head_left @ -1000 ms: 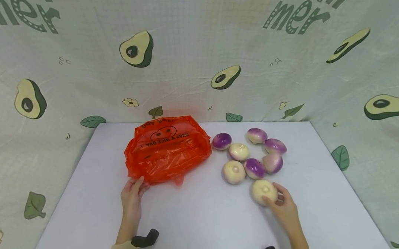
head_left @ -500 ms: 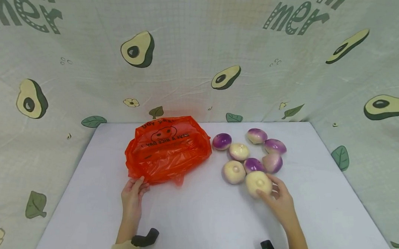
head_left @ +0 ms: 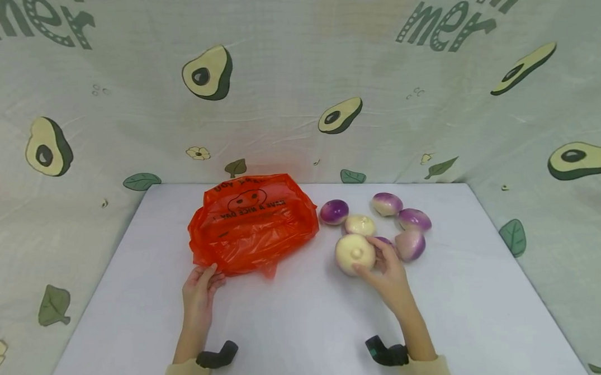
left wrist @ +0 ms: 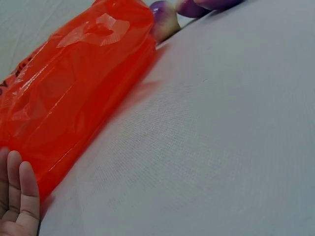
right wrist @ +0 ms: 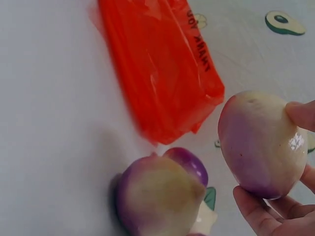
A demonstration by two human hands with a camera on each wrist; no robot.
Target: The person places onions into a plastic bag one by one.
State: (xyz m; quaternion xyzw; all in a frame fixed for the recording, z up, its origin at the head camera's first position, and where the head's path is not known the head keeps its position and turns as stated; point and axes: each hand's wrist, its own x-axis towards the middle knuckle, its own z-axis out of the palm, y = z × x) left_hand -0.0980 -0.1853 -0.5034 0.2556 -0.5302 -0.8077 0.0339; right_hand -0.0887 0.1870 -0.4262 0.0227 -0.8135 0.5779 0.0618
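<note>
A purple-and-white turnip [head_left: 355,253] is held in my right hand [head_left: 386,269], thumb and fingers around its side. In the right wrist view this turnip [right wrist: 263,145] is up off the table, and another turnip [right wrist: 157,196] lies beneath it. My left hand [head_left: 200,290] pinches the near left edge of a red plastic bag [head_left: 254,228]. In the left wrist view its other fingers [left wrist: 28,189] lie fairly straight along the bag's side. The bag lies puffed out on the table, its mouth partly spread.
Several more turnips lie loose right of the bag, among them a purple one [head_left: 334,212] near its side and a pale one [head_left: 410,245] at the right. The white table [head_left: 287,333] backs onto an avocado-print cloth [head_left: 276,88].
My right hand has lifted the turnip and carried it left toward the bag, over the other turnips. The left hand and the bag stay about where they were.
</note>
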